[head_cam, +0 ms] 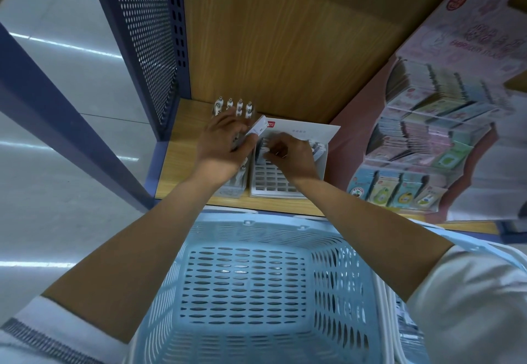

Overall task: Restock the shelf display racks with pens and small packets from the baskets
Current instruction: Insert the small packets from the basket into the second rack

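Both hands work over the shelf [182, 150]. The left hand [221, 144] has its fingers curled round a small white box [258, 130], tilted toward the right hand [289, 157]. The right fingers pinch what looks like a pale pen [266, 150], though it is too small to be sure, and hold it at the slots of the white rack [271, 184] right beneath them. Filled slots lie just beside and beyond the right fingers; empty slots run from under the palm back toward the person. Beyond the left fingers stand more pens [239, 105], caps up. Below both wrists, nearer the person, sits the blue basket [228, 221], its floor bare. Well to the right of the right fingers, packets [413, 147] fill a pink display.

To seat the pen well, I would bring it upright over one empty slot next to the filled ones and let it slide down without force, since a slanted push could tip its neighbours. Holding the box close beside the rack makes the next reach short.
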A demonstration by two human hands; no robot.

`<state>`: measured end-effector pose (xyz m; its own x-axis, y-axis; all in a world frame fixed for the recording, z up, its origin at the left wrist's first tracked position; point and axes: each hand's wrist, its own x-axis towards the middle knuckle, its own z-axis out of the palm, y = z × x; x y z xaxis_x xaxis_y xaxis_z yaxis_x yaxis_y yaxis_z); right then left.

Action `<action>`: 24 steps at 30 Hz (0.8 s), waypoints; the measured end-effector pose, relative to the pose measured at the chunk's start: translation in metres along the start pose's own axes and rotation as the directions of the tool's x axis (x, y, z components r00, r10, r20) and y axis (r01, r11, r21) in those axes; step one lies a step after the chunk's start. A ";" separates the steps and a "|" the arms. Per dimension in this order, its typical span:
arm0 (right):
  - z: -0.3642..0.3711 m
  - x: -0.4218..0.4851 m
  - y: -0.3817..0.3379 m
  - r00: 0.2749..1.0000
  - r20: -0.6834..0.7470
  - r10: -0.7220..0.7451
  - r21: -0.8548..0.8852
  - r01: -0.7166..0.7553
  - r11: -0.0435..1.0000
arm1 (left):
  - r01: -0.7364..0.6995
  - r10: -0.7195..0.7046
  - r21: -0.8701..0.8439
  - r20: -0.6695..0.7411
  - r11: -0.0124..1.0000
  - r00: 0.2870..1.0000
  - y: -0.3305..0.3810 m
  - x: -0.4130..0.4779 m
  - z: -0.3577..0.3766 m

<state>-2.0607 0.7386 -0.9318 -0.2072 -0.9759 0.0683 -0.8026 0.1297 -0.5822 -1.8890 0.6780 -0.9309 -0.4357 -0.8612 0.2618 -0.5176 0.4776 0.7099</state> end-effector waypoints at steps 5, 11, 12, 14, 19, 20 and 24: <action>0.002 -0.001 0.003 0.997 0.080 0.006 -0.037 -0.003 0.999 | -0.019 0.019 -0.001 -0.003 1.000 1.000 -0.002 -0.001 0.001; -0.020 -0.001 -0.003 0.997 0.048 0.061 0.369 -0.075 0.926 | 0.004 -0.005 0.036 0.033 0.999 0.999 0.003 0.001 -0.001; -0.027 -0.001 -0.007 0.992 0.074 0.105 0.531 -0.128 0.838 | 0.001 -0.004 0.056 0.042 0.998 0.999 0.005 0.002 -0.002; -0.039 0.002 -0.015 0.985 0.140 0.104 0.721 -0.173 0.671 | 0.017 -0.022 0.088 0.059 0.996 0.998 0.011 0.002 -0.002; -0.049 0.007 -0.020 0.981 0.194 -0.030 0.685 -0.114 0.719 | -0.001 -0.011 0.146 0.084 0.989 0.996 0.024 0.003 -0.004; -0.054 0.007 -0.018 0.984 0.175 -0.025 0.683 -0.104 0.723 | -0.005 -0.011 0.164 0.096 0.986 0.995 0.024 0.003 -0.006; -0.073 0.003 0.007 0.996 0.061 0.069 0.614 -0.092 0.784 | -0.091 0.055 0.293 0.129 0.952 0.990 0.022 -0.003 -0.009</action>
<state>-2.1081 0.7491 -0.8767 -0.2271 -0.9736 -0.0217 -0.2672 0.0837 -0.9600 -1.8924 0.6892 -0.9101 -0.5549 -0.8040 0.2137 -0.6689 0.5839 0.4601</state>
